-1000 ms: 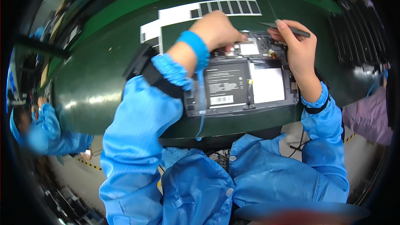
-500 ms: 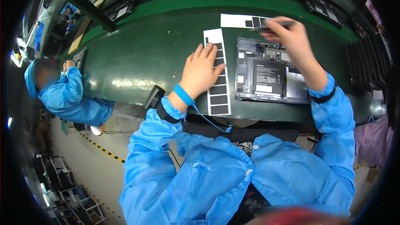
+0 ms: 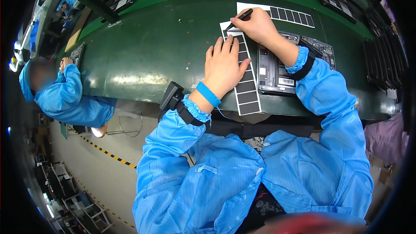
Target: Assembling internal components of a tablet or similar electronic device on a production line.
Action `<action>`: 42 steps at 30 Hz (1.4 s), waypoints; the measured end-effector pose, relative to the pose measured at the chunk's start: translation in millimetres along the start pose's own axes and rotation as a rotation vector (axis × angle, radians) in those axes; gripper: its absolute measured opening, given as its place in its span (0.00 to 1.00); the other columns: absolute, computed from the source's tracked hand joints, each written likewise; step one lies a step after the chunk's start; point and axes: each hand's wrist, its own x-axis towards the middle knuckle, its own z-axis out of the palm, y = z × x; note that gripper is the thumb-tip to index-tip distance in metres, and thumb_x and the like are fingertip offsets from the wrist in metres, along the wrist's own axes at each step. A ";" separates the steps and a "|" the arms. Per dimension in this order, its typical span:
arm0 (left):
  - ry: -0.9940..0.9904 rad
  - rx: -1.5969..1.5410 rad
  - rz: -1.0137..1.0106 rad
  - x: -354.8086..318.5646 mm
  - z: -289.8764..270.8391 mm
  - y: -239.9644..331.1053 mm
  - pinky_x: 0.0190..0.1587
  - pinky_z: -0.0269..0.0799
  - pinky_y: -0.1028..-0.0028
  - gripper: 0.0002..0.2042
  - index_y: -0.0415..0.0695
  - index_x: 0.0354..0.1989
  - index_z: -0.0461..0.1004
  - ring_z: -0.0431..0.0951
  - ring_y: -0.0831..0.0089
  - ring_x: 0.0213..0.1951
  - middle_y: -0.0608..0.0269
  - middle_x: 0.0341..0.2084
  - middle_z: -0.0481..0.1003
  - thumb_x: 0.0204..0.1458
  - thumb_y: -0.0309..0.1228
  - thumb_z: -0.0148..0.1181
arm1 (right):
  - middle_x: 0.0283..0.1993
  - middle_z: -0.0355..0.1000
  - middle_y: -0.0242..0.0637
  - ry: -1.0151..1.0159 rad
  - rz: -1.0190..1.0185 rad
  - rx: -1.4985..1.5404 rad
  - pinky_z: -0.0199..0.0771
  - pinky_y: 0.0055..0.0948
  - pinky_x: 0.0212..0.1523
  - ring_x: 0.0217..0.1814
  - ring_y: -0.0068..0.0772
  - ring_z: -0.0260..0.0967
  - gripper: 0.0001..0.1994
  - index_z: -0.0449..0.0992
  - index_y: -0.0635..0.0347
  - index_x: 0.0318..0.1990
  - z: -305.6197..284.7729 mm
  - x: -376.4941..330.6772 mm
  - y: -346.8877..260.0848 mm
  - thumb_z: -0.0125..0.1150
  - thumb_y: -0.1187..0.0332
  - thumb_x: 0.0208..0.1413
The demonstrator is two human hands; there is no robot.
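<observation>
My left hand (image 3: 223, 67) lies flat with fingers stretched over a white strip sheet of black rectangular stickers (image 3: 248, 97), pressing it to the green table. My right hand (image 3: 258, 25) grips a slim black pointed tool (image 3: 245, 14), like a pen or tweezers; its exact kind is unclear. The tool's tip is at the far end of that sheet, just beyond my left fingertips. A second sticker sheet (image 3: 291, 16) lies crosswise behind, partly covered by my right hand. Under my right forearm sits an opened laptop base (image 3: 269, 71), its battery and inner parts showing.
A row of dark upright panels (image 3: 383, 65) stands at the right. Other opened laptop bases (image 3: 333, 4) lie along the far side. At the left a co-worker in blue (image 3: 69, 91) sits at the same green table (image 3: 143, 56). A dark post (image 3: 89, 0) rises at the far left.
My right hand has moved left with the pointed tool, from above the laptop base to the near sheet's far end. My left hand stays on its sheet. The whole view has shifted slightly.
</observation>
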 end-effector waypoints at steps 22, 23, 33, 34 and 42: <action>-0.024 -0.463 0.605 54.3 -13.7 34.2 0.48 0.69 0.64 0.12 0.39 0.40 0.74 0.73 0.59 0.46 0.57 0.43 0.74 0.50 0.32 0.58 | 0.36 0.76 0.43 0.274 0.363 0.604 0.75 0.22 0.40 0.39 0.30 0.76 0.13 0.75 0.67 0.42 -121.1 -99.1 50.8 0.61 0.66 0.54; -0.007 -0.476 0.647 53.6 -5.1 36.4 0.48 0.69 0.64 0.12 0.39 0.40 0.74 0.73 0.59 0.47 0.57 0.43 0.74 0.50 0.32 0.58 | 0.35 0.76 0.43 0.268 0.328 0.629 0.75 0.22 0.39 0.38 0.30 0.76 0.12 0.76 0.68 0.41 -118.3 -100.6 47.6 0.61 0.67 0.54; -0.044 -0.554 0.624 51.3 3.9 38.8 0.54 0.67 0.64 0.13 0.40 0.43 0.75 0.71 0.59 0.52 0.57 0.47 0.73 0.48 0.25 0.57 | 0.35 0.75 0.46 0.263 0.318 0.672 0.77 0.24 0.40 0.36 0.33 0.76 0.11 0.76 0.71 0.39 -107.9 -109.1 45.3 0.61 0.70 0.53; -0.048 -0.558 0.622 51.2 3.7 38.5 0.54 0.67 0.64 0.13 0.40 0.43 0.75 0.71 0.59 0.52 0.57 0.47 0.73 0.48 0.25 0.57 | 0.35 0.75 0.46 0.288 0.319 0.676 0.77 0.24 0.40 0.37 0.32 0.76 0.11 0.76 0.71 0.39 -108.1 -108.9 45.7 0.61 0.70 0.54; -0.035 -0.568 0.607 51.1 4.7 38.7 0.54 0.67 0.65 0.13 0.39 0.43 0.74 0.71 0.60 0.51 0.58 0.46 0.74 0.48 0.25 0.58 | 0.35 0.75 0.46 0.336 0.332 0.705 0.77 0.24 0.41 0.37 0.32 0.76 0.10 0.76 0.71 0.39 -107.3 -105.8 48.3 0.61 0.71 0.53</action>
